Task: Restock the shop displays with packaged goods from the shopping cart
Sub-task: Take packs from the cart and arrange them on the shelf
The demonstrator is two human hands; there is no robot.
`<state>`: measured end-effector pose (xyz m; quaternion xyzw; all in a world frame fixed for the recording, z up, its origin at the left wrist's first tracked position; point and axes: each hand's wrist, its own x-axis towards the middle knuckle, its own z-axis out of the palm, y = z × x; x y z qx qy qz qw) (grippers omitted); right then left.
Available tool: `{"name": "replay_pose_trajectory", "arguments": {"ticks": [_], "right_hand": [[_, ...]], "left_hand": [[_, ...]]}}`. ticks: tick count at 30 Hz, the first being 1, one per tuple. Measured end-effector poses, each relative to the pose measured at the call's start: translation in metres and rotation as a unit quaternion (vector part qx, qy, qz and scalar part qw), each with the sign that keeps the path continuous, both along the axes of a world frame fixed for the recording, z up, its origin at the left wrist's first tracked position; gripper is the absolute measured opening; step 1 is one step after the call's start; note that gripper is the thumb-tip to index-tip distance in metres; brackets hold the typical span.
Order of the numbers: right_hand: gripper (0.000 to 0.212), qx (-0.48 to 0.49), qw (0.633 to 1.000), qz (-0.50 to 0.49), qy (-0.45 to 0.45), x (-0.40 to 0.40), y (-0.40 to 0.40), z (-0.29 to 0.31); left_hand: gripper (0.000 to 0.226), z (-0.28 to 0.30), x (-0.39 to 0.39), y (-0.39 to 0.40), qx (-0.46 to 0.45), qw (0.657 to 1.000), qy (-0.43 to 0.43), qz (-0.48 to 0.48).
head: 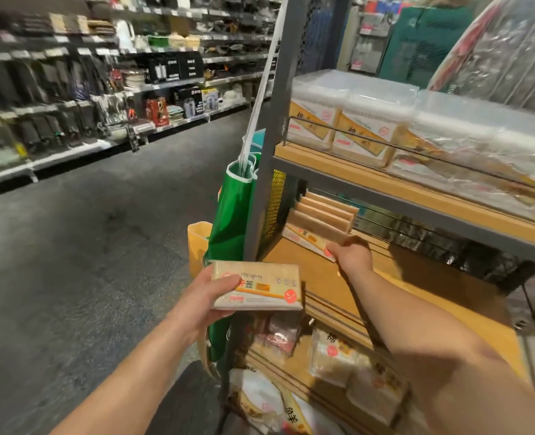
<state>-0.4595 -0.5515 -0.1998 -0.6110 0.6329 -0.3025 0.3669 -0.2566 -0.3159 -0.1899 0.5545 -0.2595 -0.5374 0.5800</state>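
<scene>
My left hand [211,296] holds a flat beige pack of toothpicks [259,285] with an orange stripe, level, in front of the shelf unit's grey post. My right hand [352,255] reaches onto the middle wooden shelf [369,277] and grips the near end of a small stack of the same packs [319,221] at the shelf's left end. The stack leans against the yellow mesh side. Most of that shelf's board to the right of the stack is bare wood.
The upper shelf [385,180] carries clear-wrapped boxed packs behind a wire rail. The lowest shelf holds bagged goods [347,359]. A green bag [231,221] and a yellow bag [198,246] hang by the grey post [266,152]. A grey aisle floor and stocked shelves lie to the left.
</scene>
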Motion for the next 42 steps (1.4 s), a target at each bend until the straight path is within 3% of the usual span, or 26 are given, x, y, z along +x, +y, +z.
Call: {"name": "replay_pose_trajectory", "arguments": {"ticks": [7, 11, 17, 21, 23, 25, 34, 38, 42], "right_hand": [[0.032, -0.012, 0.996, -0.045, 0.071, 0.020, -0.010, 0.001], [0.040, -0.013, 0.996, -0.062, 0.057, 0.021, -0.011, 0.004], [0.019, 0.021, 0.993, -0.080, -0.080, 0.005, 0.022, 0.027], [0.037, 0.096, 0.983, 0.090, -0.129, -0.004, 0.064, 0.050], [0.040, 0.151, 0.963, 0.200, -0.103, -0.004, 0.080, 0.054], [0.030, 0.155, 0.955, 0.249, -0.047, -0.001, 0.089, 0.057], [0.042, 0.161, 0.966, 0.171, -0.112, 0.005, 0.109, 0.033], [0.019, 0.152, 0.972, 0.136, -0.120, 0.000, 0.106, 0.029], [0.019, 0.151, 0.973, 0.121, -0.123, 0.000, 0.109, 0.028]], "left_hand": [[0.059, -0.001, 0.020, -0.015, -0.004, 0.999, 0.021, -0.048], [0.057, -0.006, 0.025, -0.021, -0.007, 0.997, 0.037, -0.064], [0.045, -0.009, 0.023, -0.026, -0.022, 0.993, 0.050, -0.106], [0.043, -0.008, 0.021, -0.030, -0.030, 0.990, 0.054, -0.130], [0.047, -0.010, 0.022, -0.033, -0.027, 0.989, 0.056, -0.132], [0.054, -0.012, 0.023, -0.034, -0.030, 0.988, 0.059, -0.139], [0.066, -0.018, 0.021, -0.032, -0.070, 0.990, 0.019, -0.123], [0.050, -0.022, 0.015, -0.028, -0.075, 0.989, -0.004, -0.124], [0.031, -0.027, 0.011, -0.028, -0.067, 0.989, -0.018, -0.134]]}}
